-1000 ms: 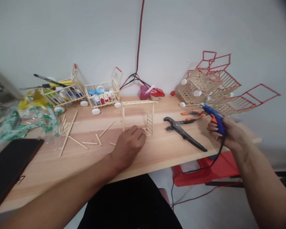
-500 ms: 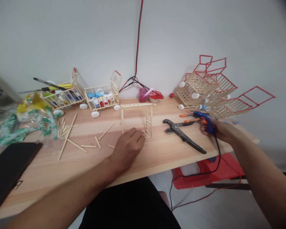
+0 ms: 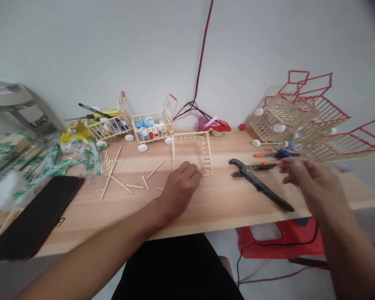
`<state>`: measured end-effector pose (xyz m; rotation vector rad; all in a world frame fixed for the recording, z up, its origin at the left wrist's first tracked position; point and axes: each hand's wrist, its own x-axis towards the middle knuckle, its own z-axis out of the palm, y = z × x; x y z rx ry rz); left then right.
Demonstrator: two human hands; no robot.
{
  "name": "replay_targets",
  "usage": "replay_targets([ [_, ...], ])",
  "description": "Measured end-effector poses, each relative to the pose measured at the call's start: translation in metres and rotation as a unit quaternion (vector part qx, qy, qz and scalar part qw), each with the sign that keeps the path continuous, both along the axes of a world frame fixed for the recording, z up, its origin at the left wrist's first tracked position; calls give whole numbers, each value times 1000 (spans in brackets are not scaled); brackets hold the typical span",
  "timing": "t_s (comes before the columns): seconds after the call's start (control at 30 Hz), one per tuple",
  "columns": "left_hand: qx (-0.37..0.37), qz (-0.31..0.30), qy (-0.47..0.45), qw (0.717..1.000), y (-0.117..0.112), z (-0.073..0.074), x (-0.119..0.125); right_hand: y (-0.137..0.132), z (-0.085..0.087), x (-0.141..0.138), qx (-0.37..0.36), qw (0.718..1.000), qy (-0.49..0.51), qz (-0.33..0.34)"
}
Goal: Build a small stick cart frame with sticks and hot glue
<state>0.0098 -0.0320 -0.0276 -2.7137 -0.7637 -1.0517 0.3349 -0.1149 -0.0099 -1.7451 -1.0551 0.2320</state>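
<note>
Near the centre of the frame, the left hand [image 3: 181, 187] keeps its fingers bunched shut on the lower edge of an upright stick frame [image 3: 190, 135], the fingertips hidden from view. At right, the right hand [image 3: 315, 185] — blurred, fingers half-curled and loosely parted — holds nothing visible, near the blue glue gun [image 3: 286, 153] and orange-handled pliers [image 3: 261, 155]; black cutters [image 3: 262, 186] lie right of centre.

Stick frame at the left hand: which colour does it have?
The stick frame is pale beige, best seen in the head view.
</note>
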Motion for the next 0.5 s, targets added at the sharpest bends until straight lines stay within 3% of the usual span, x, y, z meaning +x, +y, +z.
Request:
replay_targets([
  [0.1,-26,6,-87,996,4,0,0,16,-12,-47,-2,990,108,88],
  [0.23,-96,3,-190,977,6,10,-1,36,-20,-84,22,979,131,153],
  [0.4,-278,14,-291,915,7,30,-6,44,-2,-112,96,974,39,200],
  [0.5,-338,12,-333,880,7,37,-8,46,15,-124,101,964,-12,246],
])
